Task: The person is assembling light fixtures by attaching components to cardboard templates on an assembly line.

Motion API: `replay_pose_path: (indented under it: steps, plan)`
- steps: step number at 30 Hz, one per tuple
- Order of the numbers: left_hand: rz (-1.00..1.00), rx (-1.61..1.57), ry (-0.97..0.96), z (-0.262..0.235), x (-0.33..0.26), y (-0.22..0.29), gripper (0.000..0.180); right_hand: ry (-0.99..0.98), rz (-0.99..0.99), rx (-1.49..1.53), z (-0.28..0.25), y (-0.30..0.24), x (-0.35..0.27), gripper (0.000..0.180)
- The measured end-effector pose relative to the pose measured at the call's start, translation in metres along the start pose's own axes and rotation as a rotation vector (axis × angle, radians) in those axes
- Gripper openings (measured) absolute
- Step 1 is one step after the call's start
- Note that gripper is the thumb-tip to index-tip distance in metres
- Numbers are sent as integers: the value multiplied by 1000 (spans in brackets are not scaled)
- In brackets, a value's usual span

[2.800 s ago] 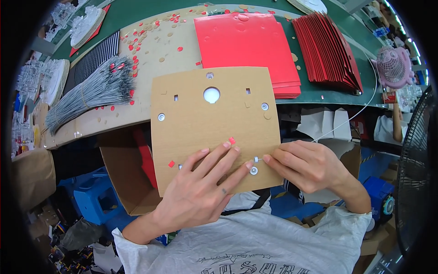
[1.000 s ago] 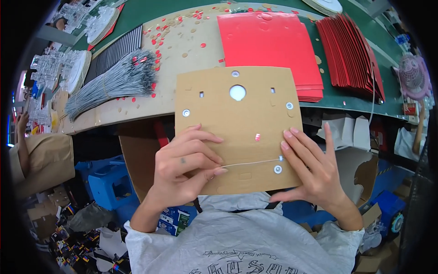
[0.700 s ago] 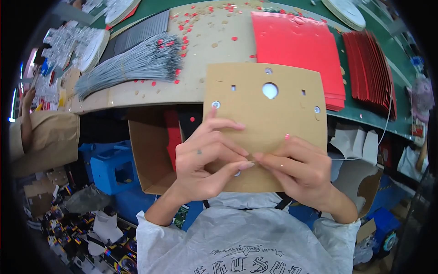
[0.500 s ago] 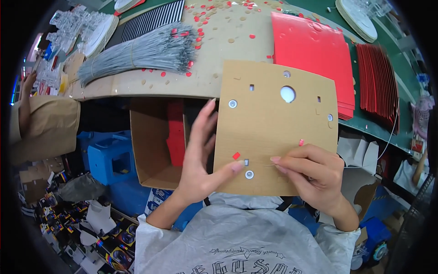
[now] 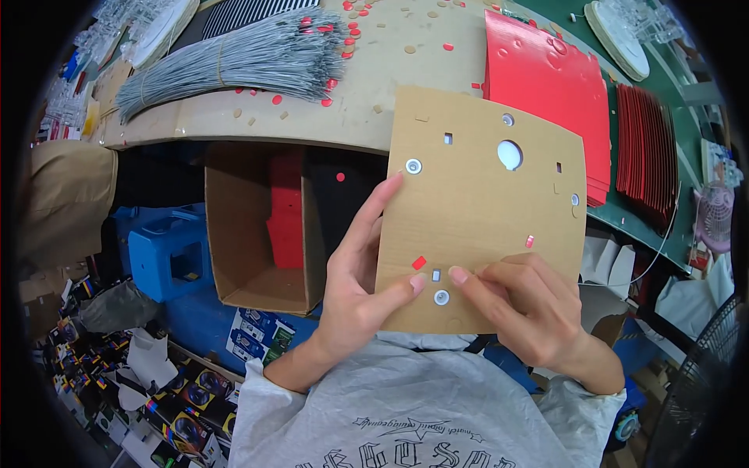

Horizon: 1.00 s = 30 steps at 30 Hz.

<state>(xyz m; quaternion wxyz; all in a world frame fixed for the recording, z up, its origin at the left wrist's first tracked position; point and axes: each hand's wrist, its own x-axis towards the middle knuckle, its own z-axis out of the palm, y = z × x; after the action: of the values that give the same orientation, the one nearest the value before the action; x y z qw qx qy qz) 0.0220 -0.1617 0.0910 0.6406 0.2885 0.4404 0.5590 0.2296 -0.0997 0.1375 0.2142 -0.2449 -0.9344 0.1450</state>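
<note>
A brown cardboard panel [image 5: 484, 210] is tilted up in front of me, with a large round hole, small rectangular slots and several white-ringed eyelets [image 5: 441, 297]. My left hand [image 5: 351, 300] grips its left edge, thumb on the face beside a lower slot [image 5: 436, 275] and the other fingers partly behind the board. On the other side of that slot, the thumb of my right hand [image 5: 538, 308] rests close to the panel with the fingers curled. Whatever is in the right fingertips is hidden. A small red piece [image 5: 420, 262] shows on the panel above my left thumb.
On the workbench [image 5: 374, 78] lie a bundle of grey wire ties [image 5: 218, 69], scattered cutouts and a stack of red sheets [image 5: 538, 82]. Dark red cards [image 5: 646, 148] stand to the right. An open carton [image 5: 250, 261] and blue stool [image 5: 160, 261] are at left; a fan [image 5: 711, 343] is at right.
My right hand has moved left to the lower slot; the thin wire seen in its fingertips no longer shows. The panel sits slightly farther right in view, and my left fingers touch its edge.
</note>
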Motion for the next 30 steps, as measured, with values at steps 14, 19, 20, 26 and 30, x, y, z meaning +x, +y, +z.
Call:
replay_pose_path:
  steps: [14, 19, 20, 26, 30]
  plan:
    - [70, -11, 35, 8, -5, -8, 90, -351, -135, -73, -21, 0, 9, 60]
    - [75, 9, 33, 8, -5, -9, 90, -353, -188, -87, -20, 2, 13, 58]
    - [67, 6, 33, 7, -5, -10, 90, -353, -189, -85, -19, 3, 12, 58]
    - [47, 4, 38, 11, -2, -4, 91, -337, -138, -58, -15, 0, 7, 59]
    - [60, -10, 50, 11, -3, -6, 90, -268, -182, -25, -11, 6, 12, 55]
